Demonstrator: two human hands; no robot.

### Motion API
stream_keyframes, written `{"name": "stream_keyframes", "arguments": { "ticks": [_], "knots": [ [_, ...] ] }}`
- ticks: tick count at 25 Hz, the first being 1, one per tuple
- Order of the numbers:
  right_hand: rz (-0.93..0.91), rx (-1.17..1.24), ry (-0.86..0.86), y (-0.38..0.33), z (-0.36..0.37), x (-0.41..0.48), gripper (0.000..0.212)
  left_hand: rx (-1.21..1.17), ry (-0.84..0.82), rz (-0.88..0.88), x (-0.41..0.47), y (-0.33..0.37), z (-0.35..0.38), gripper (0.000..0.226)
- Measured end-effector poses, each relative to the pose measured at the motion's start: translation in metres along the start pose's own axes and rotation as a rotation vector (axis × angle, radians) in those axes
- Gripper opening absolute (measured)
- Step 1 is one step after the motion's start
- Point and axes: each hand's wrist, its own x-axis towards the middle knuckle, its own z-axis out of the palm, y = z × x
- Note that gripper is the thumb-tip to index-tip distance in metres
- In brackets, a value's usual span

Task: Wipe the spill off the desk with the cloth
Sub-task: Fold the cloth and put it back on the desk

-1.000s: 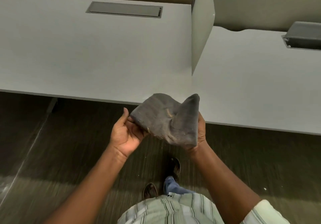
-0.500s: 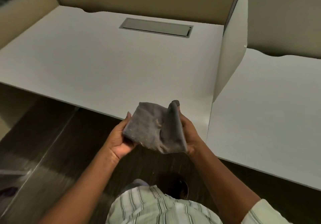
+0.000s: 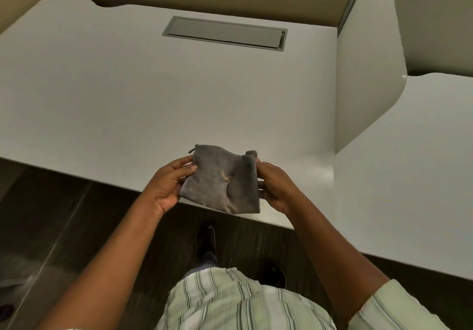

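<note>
I've stepped in since half a second ago: desk (image 3: 128, 94) now fills the view and the cloth (image 3: 221, 180) is over its front edge, not out over the floor. Cloth got flattened too, right flap no longer standing up. Left hand (image 3: 167, 185) pinches the left edge, right hand (image 3: 275, 185) pinches the right edge, cloth held in the air between them. It's grey, small, creased, with pale flecks. No spill visible on the desk, so I judge wiping hasn't started
</note>
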Motion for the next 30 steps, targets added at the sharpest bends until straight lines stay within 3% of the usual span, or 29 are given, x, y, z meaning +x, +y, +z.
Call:
{"name": "stream_keyframes", "arguments": {
  "ticks": [4, 11, 15, 19, 25, 27, 30],
  "knots": [
    [0.042, 0.205, 0.125, -0.017, 0.032, 0.049, 0.039, 0.111, 0.033, 0.018, 0.058, 0.042, -0.031, 0.029],
    [-0.105, 0.069, 0.381, -0.054, 0.075, 0.118, 0.012, 0.477, 0.102, 0.142, 0.131, 0.097, -0.057, 0.025],
    [-0.166, -0.174, 0.57, -0.061, 0.083, 0.137, 0.016, 0.577, 0.175, 0.172, 0.156, 0.105, -0.061, 0.025],
    [-0.233, -0.431, 0.638, -0.058, 0.076, 0.133, 0.018, 0.814, 0.264, 0.145, 0.167, 0.1, -0.062, 0.027],
    [-0.283, -0.544, 0.758, -0.05, 0.051, 0.109, 0.021, 1.122, 0.385, 0.496, 0.142, 0.1, -0.037, 0.022],
    [-0.312, -0.571, 0.79, -0.05, 0.038, 0.096, 0.02, 1.14, 0.364, 0.641, 0.13, 0.098, -0.018, 0.021],
    [-0.334, -0.639, 0.786, -0.051, 0.018, 0.076, 0.019, 1.092, 0.344, 0.725, 0.114, 0.092, 0.011, 0.023]
  ]
}}
